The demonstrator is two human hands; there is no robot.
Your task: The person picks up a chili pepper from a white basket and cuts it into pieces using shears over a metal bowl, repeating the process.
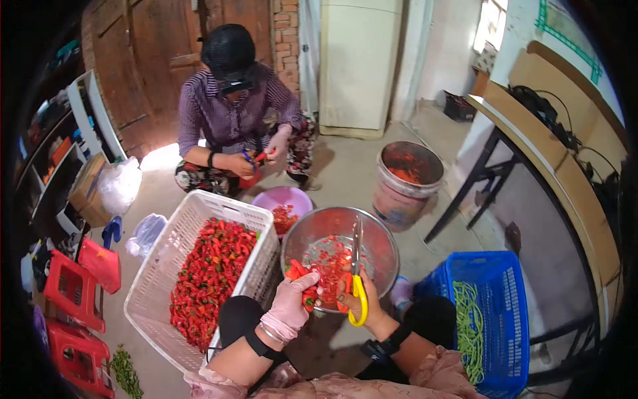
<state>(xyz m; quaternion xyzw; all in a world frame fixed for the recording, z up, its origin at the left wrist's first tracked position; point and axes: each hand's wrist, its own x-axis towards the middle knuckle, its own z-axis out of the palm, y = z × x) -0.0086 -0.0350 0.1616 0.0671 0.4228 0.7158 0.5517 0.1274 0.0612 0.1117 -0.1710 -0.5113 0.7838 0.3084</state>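
My left hand (294, 300), in a pale pink glove, is closed around several red chili peppers (297, 269) above the near rim of a steel basin (391, 256). My right hand (371, 307), bare, grips yellow-handled scissors (359, 300). Their blades point away from me over the basin, and a bit of red pepper shows by my right fingers. Cut red pieces (332, 253) lie in the basin. To the left, a white plastic crate (149, 292) holds a heap of whole red chilies (216, 272).
Opposite me a person (232, 113) squats with blue-handled scissors and a red pepper over a purple bowl (302, 198). A bucket (392, 193) stands beyond the basin. On the right are a blue crate (492, 263) of green beans and a table (531, 143). Red stools (70, 286) stand left.
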